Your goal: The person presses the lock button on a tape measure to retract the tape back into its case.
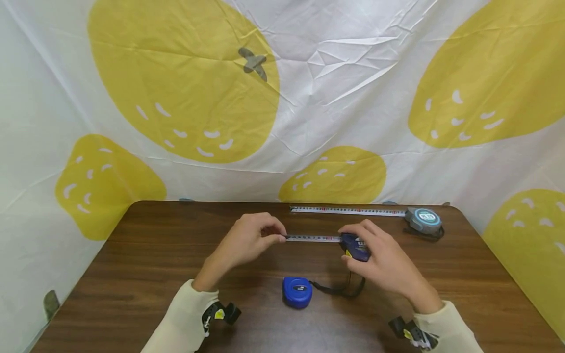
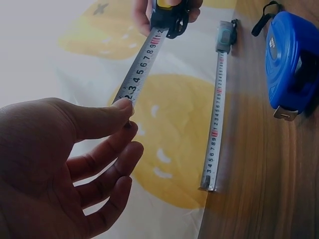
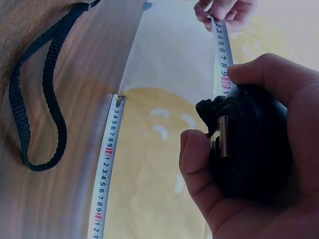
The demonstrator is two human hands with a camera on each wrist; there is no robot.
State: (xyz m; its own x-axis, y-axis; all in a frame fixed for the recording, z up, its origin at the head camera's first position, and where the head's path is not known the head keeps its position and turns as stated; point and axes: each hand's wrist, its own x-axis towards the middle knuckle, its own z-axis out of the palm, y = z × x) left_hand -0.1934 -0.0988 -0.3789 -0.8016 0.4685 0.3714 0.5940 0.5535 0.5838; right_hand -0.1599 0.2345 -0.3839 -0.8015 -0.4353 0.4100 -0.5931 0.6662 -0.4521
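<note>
My left hand (image 1: 252, 239) pinches the free end of a measuring blade (image 1: 313, 239) between thumb and forefinger; its other fingers curl loosely in the left wrist view. The blade runs straight to a dark navy tape measure (image 1: 355, 247) with a yellow patch, which my right hand (image 1: 383, 257) grips by its case. In the right wrist view the case (image 3: 254, 144) looks black, with a metal clip facing the camera. Nearer me on the table lies a blue tape measure (image 1: 297, 292), its blade drawn in and a dark strap attached.
Along the back of the brown wooden table (image 1: 176, 274) lies a grey tape measure (image 1: 423, 221), its long blade (image 1: 348, 211) stretched out leftward. A white cloth with yellow fruit shapes (image 1: 185, 88) hangs behind and at both sides.
</note>
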